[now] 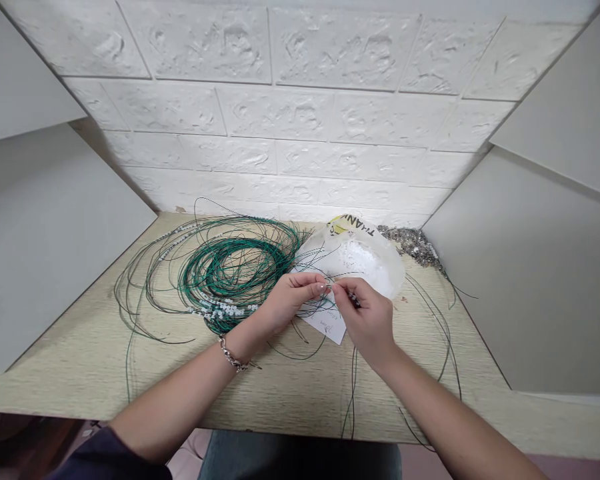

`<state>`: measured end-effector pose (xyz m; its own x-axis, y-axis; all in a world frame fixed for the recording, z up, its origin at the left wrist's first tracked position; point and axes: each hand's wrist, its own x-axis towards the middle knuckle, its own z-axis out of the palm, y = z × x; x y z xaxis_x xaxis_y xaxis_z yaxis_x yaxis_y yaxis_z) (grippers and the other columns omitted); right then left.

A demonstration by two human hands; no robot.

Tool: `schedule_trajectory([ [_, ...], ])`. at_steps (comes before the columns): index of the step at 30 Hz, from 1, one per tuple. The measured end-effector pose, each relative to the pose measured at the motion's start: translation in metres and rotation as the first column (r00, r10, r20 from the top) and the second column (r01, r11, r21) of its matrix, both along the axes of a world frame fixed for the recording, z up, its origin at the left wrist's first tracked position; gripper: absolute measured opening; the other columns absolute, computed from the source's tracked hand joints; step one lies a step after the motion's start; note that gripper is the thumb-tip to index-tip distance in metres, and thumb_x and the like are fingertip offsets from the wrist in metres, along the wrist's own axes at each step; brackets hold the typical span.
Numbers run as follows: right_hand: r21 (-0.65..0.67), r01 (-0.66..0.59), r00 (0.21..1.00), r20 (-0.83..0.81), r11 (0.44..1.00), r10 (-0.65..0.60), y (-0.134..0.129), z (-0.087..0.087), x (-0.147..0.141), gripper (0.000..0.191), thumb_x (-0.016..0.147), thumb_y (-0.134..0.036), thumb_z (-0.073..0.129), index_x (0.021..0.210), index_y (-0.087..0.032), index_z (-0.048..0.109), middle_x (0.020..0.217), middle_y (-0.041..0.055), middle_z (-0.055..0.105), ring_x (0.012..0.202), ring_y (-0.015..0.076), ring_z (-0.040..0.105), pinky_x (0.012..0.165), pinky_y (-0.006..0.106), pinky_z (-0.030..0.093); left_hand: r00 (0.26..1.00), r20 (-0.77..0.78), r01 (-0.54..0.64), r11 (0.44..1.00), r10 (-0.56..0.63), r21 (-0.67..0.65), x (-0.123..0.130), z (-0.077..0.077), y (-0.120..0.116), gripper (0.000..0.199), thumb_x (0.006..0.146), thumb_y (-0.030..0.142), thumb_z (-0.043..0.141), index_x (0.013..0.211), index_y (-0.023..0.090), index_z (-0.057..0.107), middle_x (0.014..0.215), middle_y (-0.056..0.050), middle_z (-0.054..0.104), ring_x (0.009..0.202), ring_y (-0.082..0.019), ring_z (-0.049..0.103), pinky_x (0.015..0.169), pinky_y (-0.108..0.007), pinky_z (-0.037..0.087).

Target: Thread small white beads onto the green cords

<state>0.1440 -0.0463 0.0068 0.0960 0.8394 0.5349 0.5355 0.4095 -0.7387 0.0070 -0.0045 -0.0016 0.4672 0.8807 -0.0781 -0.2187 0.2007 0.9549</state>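
Observation:
My left hand [300, 297] and my right hand [365, 317] meet over the middle of the table, fingertips nearly touching. Both are pinched on thin dark-green wire, though its exact ends between the fingers are too small to make out. More wire strands [353, 393] hang below my right hand toward the table edge. Left of my hands lies a big loose coil of green and black wire [190, 267], with small white connectors [227, 308] bunched at its near side. Just behind my hands, a translucent plastic bag [393, 260] holds a heap of small white pieces [363, 263].
A white paper [333, 328] with handwriting lies partly under my hands. At the back right is a pile of small greyish bits [415, 245]. Grey panels [55, 233] flank the wooden table [280, 393], and a white brick-patterned wall [300, 113] closes the back.

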Motion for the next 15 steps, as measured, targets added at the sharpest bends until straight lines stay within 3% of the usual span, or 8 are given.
schedule_trajectory([
  [8, -0.043, 0.031, 0.999, 0.017, 0.999, -0.030, 0.002, -0.001, 0.000, 0.010, 0.076, -0.022, 0.052, 0.067, -0.018, 0.054, 0.053, -0.0041, 0.054, 0.045, 0.0065, 0.045, 0.044, 0.017, 0.038, 0.985, -0.169, -0.016, 0.985, 0.046, 0.170, -0.002, 0.011, -0.001, 0.019, 0.070, 0.032, 0.061, 0.068, 0.013, 0.061, 0.064, 0.001, 0.052, 0.063, -0.010, 0.044, 0.062, -0.023, 0.032],
  [15, -0.026, 0.018, 0.999, 0.047, 0.999, -0.017, 0.002, -0.003, 0.001, 0.011, 0.077, -0.022, 0.049, 0.067, -0.019, 0.053, 0.054, -0.0045, 0.053, 0.044, 0.0062, 0.043, 0.044, 0.017, 0.037, 0.979, -0.198, -0.001, 0.979, 0.043, 0.206, -0.003, 0.013, -0.002, 0.020, 0.071, 0.033, 0.060, 0.069, 0.013, 0.061, 0.063, 0.001, 0.052, 0.061, -0.009, 0.043, 0.059, -0.021, 0.031],
])
